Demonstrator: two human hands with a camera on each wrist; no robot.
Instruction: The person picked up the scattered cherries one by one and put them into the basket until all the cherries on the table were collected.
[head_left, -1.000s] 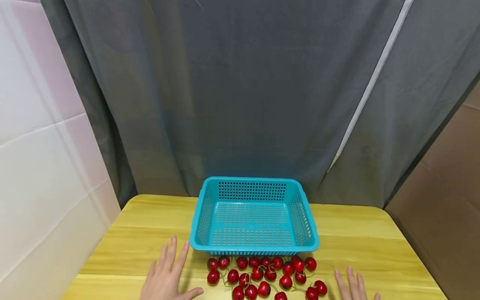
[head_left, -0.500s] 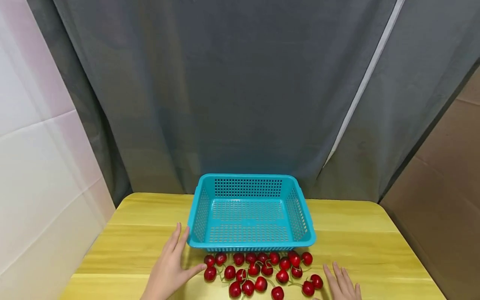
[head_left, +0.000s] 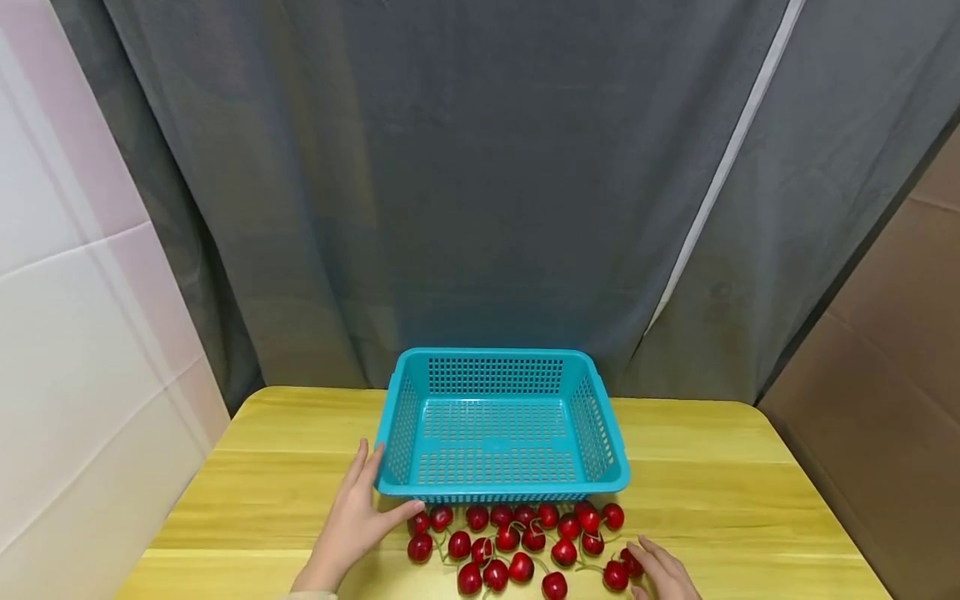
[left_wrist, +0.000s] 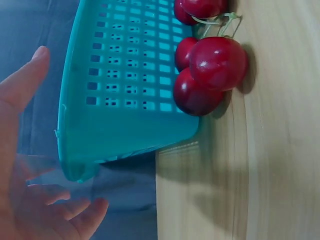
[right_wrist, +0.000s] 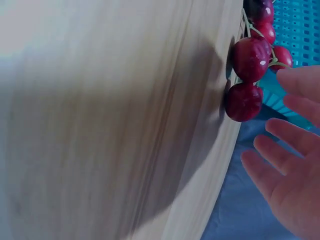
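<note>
A turquoise plastic basket [head_left: 502,490] with lattice walls stands on the table, nothing inside it. In front of it lie several red cherries [head_left: 521,568] with green stems. My left hand [head_left: 352,521] is spread at the basket's near left corner, fingertips right at the rim and thumb over the leftmost cherries. The left wrist view shows this hand [left_wrist: 40,212] with its fingers apart beside the basket's end wall [left_wrist: 135,130]. My right hand [head_left: 666,575] is beside the rightmost cherries [head_left: 615,575]. In the right wrist view its fingers [right_wrist: 280,155] are loosely bent, next to a cherry [right_wrist: 243,102].
The wooden table [head_left: 720,467] has rounded far corners. A grey curtain [head_left: 480,183] hangs behind it. A white panel [head_left: 97,317] stands on the left and a brown panel [head_left: 885,367] on the right.
The left hand has moved up and right to the basket's corner and turned sideways. The right hand has moved left to the cherries. The view has shifted slightly; basket and cherries keep their arrangement.
</note>
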